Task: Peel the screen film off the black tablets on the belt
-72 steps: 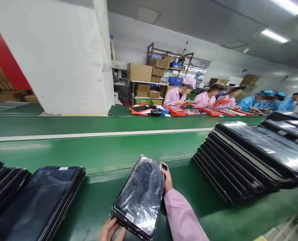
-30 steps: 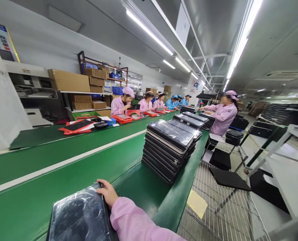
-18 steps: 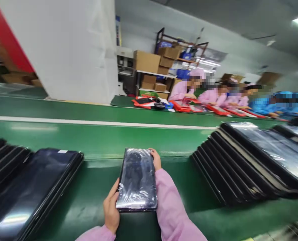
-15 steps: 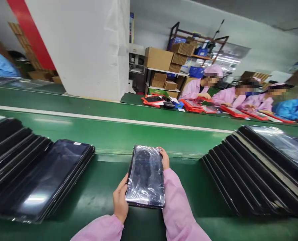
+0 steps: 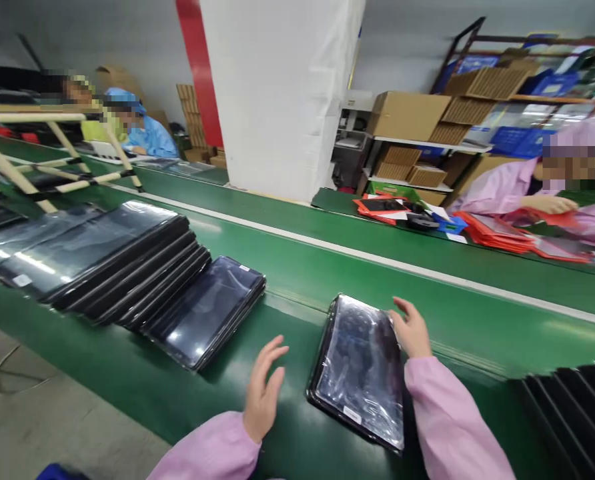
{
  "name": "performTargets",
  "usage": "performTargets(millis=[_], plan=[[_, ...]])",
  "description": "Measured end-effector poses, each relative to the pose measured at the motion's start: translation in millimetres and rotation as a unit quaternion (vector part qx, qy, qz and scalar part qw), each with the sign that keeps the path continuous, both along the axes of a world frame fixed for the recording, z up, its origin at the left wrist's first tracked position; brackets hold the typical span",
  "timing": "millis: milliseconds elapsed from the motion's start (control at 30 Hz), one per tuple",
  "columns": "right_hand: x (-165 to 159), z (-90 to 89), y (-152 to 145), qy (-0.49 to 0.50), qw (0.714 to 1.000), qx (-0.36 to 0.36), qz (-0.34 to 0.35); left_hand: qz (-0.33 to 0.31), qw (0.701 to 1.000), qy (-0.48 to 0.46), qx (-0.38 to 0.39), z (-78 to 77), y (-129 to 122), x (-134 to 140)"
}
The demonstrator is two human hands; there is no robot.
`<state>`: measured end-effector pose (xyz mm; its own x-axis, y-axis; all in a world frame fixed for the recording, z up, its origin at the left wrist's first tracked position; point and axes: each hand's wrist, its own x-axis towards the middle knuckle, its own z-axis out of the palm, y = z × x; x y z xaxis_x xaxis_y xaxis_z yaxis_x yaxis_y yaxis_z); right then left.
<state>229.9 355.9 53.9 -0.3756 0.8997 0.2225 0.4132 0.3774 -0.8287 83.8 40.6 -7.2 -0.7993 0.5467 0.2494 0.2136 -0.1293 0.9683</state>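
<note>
A small stack of black flat panels that look like tablets [image 5: 361, 367], wrapped in clear glossy film, lies on the green work surface in front of me. The top panel sits slightly askew over the one below, whose white label shows at the near edge. My left hand [image 5: 265, 393] hovers left of the stack, fingers apart and holding nothing. At the far right corner is my right hand [image 5: 411, 331], its fingers spread and its thumb side by the edge; whether it touches is unclear. Left of my hands, similar wrapped panels [image 5: 210, 307] lie fanned in a long overlapping row.
More dark panels [image 5: 572, 413] lean in a row at the right edge. A white strip [image 5: 327, 250] runs along the green bench. Across it, a person in pink [image 5: 512, 187] handles red sleeves [image 5: 497, 233]. A pipe frame [image 5: 62, 153] stands at the far left beside people working.
My view has turned left. Both hands held the wrapped panel before; my left hand has let go and moved away, and my right fingers have spread. The panel now rests on the stack.
</note>
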Motion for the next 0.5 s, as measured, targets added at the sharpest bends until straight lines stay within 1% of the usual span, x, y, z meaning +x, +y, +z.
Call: performTargets(millis=[33, 67, 100, 133, 167, 200, 233, 267, 333, 367, 433, 500], plan=[[-14.2, 10.9, -2.8, -0.011, 0.999, 0.018, 0.023, 0.071, 0.996, 0.061, 0.017, 4.7, -17.6, -13.6], [-32.7, 20.9, -8.7, -0.024, 0.998, 0.032, 0.058, 0.163, 0.980, 0.110, 0.037, 9.4, -34.7, -28.1], [-55.3, 29.7, -17.7, -0.039, 0.993, 0.040, 0.102, 0.262, 0.955, 0.133, 0.052, 13.8, -50.2, -43.1], [-81.3, 36.7, -29.6, -0.055, 0.986, 0.043, 0.155, 0.345, 0.929, 0.123, 0.058, 17.4, -63.5, -58.0], [-109.7, 41.8, -43.5, -0.074, 0.975, 0.041, 0.208, 0.409, 0.905, 0.097, 0.067, 19.7, -74.3, -72.0], [-139.3, 45.0, -58.7, -0.094, 0.962, 0.037, 0.255, 0.445, 0.892, 0.051, 0.062, 20.4, -82.6, -84.6], [-169.0, 46.4, -74.1, -0.114, 0.948, 0.030, 0.297, 0.460, 0.886, -0.012, 0.056, 19.6, -88.6, -94.9], [-197.2, 46.5, -88.8, -0.135, 0.935, 0.021, 0.328, 0.458, 0.884, -0.081, 0.050, 17.4, -92.7, -102.9], [-245.8, 44.1, -112.7, -0.178, 0.914, -0.002, 0.363, 0.424, 0.881, -0.206, 0.049, 10.7, -96.8, -111.5], [-264.7, 42.3, -121.3, -0.199, 0.908, -0.015, 0.368, 0.400, 0.879, -0.252, 0.056, 7.3, -97.6, -113.0], [-290.9, 38.9, -132.0, -0.242, 0.896, -0.046, 0.369, 0.341, 0.885, -0.309, 0.074, 2.8, -97.3, -112.5], [-303.3, 36.3, -137.3, -0.275, 0.887, -0.073, 0.364, 0.291, 0.891, -0.339, 0.080, 2.6, -95.3, -110.7]])
